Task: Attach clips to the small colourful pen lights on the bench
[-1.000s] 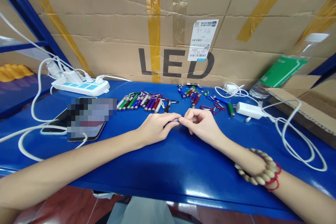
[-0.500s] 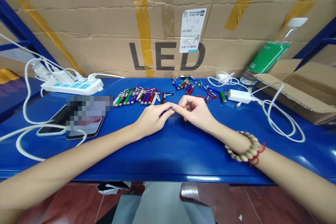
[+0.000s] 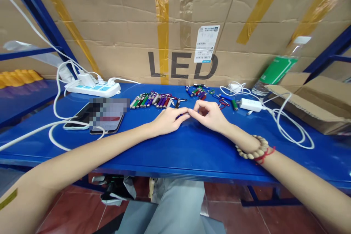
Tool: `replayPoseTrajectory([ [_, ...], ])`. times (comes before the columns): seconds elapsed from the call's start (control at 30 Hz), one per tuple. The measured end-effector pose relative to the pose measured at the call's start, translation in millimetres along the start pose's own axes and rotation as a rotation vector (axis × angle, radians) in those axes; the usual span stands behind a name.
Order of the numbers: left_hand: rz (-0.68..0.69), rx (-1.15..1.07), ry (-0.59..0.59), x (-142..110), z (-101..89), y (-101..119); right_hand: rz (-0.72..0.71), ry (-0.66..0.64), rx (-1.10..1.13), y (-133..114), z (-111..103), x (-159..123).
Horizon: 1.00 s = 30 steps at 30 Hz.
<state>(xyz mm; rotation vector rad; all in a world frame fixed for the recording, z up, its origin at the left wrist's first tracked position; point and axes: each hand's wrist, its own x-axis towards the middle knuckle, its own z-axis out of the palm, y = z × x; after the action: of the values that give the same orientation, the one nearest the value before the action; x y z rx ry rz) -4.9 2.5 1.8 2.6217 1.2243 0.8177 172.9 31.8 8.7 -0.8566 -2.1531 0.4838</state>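
Observation:
My left hand [image 3: 170,120] is closed in a pinch at the middle of the blue table [image 3: 164,150]. A sliver of a small dark-blue and silver tube [image 3: 179,116] shows between its thumb and fingers; it looks like one of the keychain flashlights, mostly hidden. My right hand [image 3: 211,116] curls with thumb and forefinger together, its fingertips meeting those of my left hand. What the right fingertips grip is hidden. Behind my left hand lies a row of coloured keychain flashlights [image 3: 153,100] with carabiner clips. A looser pile of flashlights and clips [image 3: 199,91] lies behind my right hand.
Two phones [image 3: 106,117] and a white power strip [image 3: 94,89] with cables are at the left. At the right are a white charger [image 3: 250,105] with looped cable, a green-labelled bottle [image 3: 278,70] and an open carton [image 3: 309,108]. A large cardboard box [image 3: 131,25] stands behind.
The camera view has turned left and tilted, so the scene appears shifted right. My hands stay together in nearly the same pinch over the table; the row and pile look the same.

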Motion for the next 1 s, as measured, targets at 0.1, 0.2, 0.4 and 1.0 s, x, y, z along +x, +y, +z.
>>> replayPoseTrajectory([
  [0.1,-0.006,0.024,-0.005,1.2,1.2,0.0,-0.014,0.013,-0.061,4.4,-0.4,-0.5],
  [0.2,-0.047,0.063,0.009,3.0,2.5,1.0,-0.006,0.038,-0.074,7.1,-0.2,-0.3],
  [0.4,-0.079,0.076,0.007,5.4,4.4,1.5,0.031,0.04,-0.035,4.0,-0.2,0.4],
  [1.0,-0.193,0.055,0.044,6.5,1.0,0.6,0.055,0.034,-0.014,4.4,-4.9,-0.1],
])
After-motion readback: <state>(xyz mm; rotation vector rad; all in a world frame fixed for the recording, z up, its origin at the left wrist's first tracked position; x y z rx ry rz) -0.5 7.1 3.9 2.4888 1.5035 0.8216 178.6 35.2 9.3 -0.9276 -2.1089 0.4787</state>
